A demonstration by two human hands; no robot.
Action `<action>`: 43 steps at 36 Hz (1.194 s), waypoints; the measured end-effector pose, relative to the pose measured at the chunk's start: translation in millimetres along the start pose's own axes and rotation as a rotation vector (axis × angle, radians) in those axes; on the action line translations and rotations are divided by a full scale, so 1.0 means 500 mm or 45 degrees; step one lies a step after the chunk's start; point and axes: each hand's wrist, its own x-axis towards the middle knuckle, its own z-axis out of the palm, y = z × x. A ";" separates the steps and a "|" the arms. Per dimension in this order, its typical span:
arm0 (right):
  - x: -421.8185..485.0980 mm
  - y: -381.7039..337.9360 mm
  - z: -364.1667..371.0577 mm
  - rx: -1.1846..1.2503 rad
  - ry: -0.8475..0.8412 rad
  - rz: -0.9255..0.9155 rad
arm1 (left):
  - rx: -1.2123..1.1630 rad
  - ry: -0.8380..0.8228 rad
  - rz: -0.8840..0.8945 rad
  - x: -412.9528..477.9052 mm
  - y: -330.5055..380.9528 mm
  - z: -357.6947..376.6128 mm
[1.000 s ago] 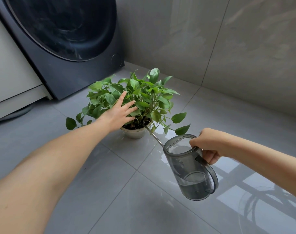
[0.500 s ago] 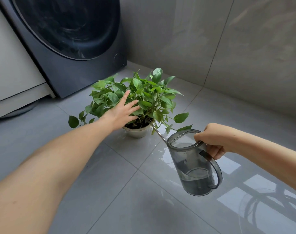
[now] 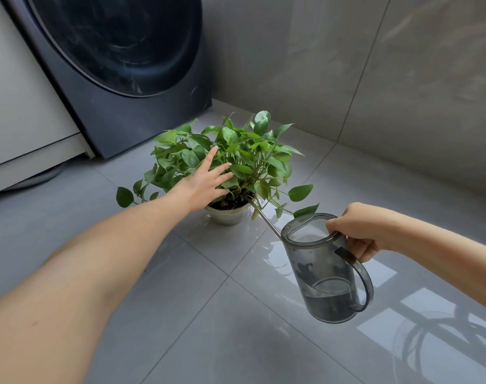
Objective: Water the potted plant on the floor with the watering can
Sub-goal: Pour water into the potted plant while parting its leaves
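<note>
Right hand (image 3: 355, 234) grips the watering can (image 3: 326, 273) by its handle just right of the pot (image 3: 227, 216); its spout (image 3: 265, 218) reaches the soil. Left hand (image 3: 205, 181), fingers spread, presses leaves (image 3: 252, 151) aside above the pot. Watering looks underway; water remains in the can.

Left hand (image 3: 205, 181) outstretched, fingers spread; right hand (image 3: 356, 234) clenched.

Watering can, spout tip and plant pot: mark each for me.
Watering can (image 3: 322, 275): head view, translucent grey body.
Spout tip (image 3: 253, 204): head view, thin metal tube at the soil.
Plant pot (image 3: 228, 216): head view, white front wall.
</note>
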 end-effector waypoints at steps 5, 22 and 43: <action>0.001 -0.002 0.000 -0.008 -0.004 -0.002 | 0.028 0.005 0.002 -0.001 0.001 0.000; -0.002 -0.012 0.009 -0.002 -0.022 0.000 | 0.054 0.015 0.002 0.000 0.004 0.002; -0.008 -0.019 0.009 0.017 -0.029 -0.027 | 0.038 -0.015 0.022 0.003 0.005 0.002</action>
